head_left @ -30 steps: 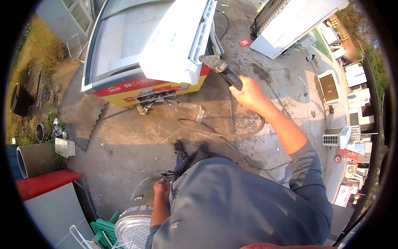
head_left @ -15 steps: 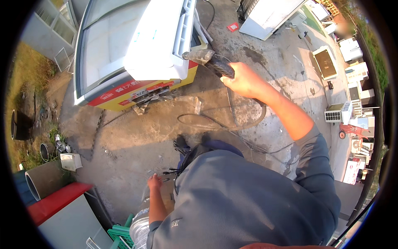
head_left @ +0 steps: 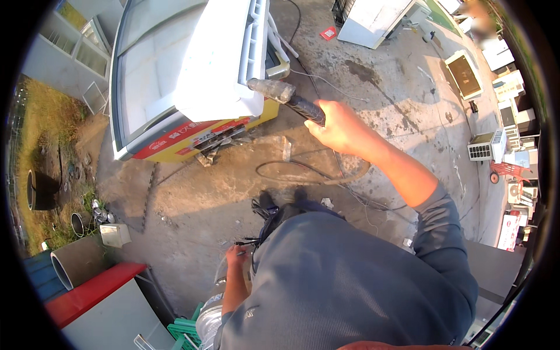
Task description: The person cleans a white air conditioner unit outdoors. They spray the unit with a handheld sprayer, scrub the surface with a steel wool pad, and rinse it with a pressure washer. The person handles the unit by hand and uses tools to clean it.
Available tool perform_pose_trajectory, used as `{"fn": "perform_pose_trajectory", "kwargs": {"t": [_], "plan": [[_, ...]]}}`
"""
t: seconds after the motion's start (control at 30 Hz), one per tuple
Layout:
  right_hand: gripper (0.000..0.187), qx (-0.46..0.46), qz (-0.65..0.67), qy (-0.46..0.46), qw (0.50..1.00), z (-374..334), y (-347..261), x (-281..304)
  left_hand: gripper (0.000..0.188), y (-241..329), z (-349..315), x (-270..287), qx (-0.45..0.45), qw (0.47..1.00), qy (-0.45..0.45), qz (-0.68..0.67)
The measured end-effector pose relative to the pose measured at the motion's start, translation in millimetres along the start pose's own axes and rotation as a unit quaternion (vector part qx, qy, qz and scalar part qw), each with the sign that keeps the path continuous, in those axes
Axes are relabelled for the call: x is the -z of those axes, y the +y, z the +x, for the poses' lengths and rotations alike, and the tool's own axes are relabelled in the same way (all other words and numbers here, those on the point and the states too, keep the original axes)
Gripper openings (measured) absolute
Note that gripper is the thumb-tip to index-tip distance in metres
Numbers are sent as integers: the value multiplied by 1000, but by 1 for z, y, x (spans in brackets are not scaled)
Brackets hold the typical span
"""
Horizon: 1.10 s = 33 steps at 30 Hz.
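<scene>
My right hand [head_left: 338, 125] is closed around the black ribbed grip of a hose nozzle [head_left: 273, 90]. Its worn grey head reaches left to the slotted side of a long white appliance casing [head_left: 219, 64]; whether the two touch I cannot tell. That casing lies on the right part of a glass-topped chest freezer [head_left: 154, 70] with a red and yellow front. From below my right hand a hose [head_left: 350, 178] curves down to the ground. Low beside my body, my left hand [head_left: 234, 255] has its fingers curled near thin dark cord ends [head_left: 249, 241]; what it holds is too small to make out.
Hose and cable loops [head_left: 291, 169] lie on the concrete before my feet. A white cabinet [head_left: 373, 23] stands at the far right. Used appliances line the right edge, with a red hand cart [head_left: 510, 170]. Left are a large pipe [head_left: 76, 262] and a red-topped cabinet [head_left: 96, 294].
The nozzle has shifted a little left against the casing, along with my right hand. The whole view has also tilted slightly. My left hand stays low at my side.
</scene>
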State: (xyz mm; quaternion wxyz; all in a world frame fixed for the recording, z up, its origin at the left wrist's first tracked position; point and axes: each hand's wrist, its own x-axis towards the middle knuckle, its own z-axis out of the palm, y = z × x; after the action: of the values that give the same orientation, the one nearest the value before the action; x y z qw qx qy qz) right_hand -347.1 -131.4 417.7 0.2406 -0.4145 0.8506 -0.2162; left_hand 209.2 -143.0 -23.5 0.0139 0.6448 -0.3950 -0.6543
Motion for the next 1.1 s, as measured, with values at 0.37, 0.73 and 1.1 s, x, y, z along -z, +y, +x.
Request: {"fn": "perform_pose_trajectory", "kwargs": {"t": [0.37, 0.73, 1.1], "plan": [[30, -47, -5, -28, 999, -3, -3, 5, 32, 21, -7, 22, 126, 987, 75, -69], [30, -48, 19, 46, 998, 18, 1, 7, 27, 39, 2, -14, 105, 988, 78, -80], [30, 26, 55, 89, 994, 108, 67, 52, 21, 205, -44, -97, -239, 920, 248, 186]]}}
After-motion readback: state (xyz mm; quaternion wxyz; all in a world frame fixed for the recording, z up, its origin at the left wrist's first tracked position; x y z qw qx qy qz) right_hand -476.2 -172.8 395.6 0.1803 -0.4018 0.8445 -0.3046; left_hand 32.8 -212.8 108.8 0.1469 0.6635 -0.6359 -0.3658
